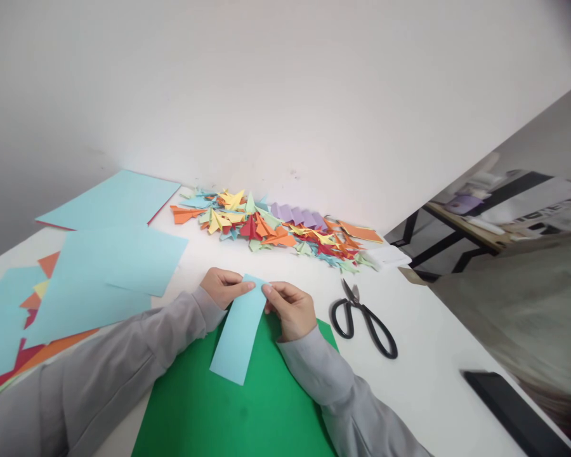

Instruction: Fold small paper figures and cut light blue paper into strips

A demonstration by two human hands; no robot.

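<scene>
A light blue strip of paper (238, 339) hangs between my two hands, its long end slanting down toward me over a green sheet (228, 412). My left hand (224, 287) pinches the strip's far left corner, thumb on top. At the far right corner, my right hand (292, 309) grips it between thumb and fingers. Both thumbs lie close together near the top edge. Some fingertips are hidden behind the paper. Black-handled scissors (361, 315) lie to the right of my right hand, blades pointing away and slightly parted.
Colourful folded paper planes (266, 231) are heaped along the wall, with a purple row (299, 216) among them. Large light blue sheets (105, 273) and coloured scraps cover the left side. A black flat object (514, 412) lies at the right edge. Beyond stands another table (466, 225).
</scene>
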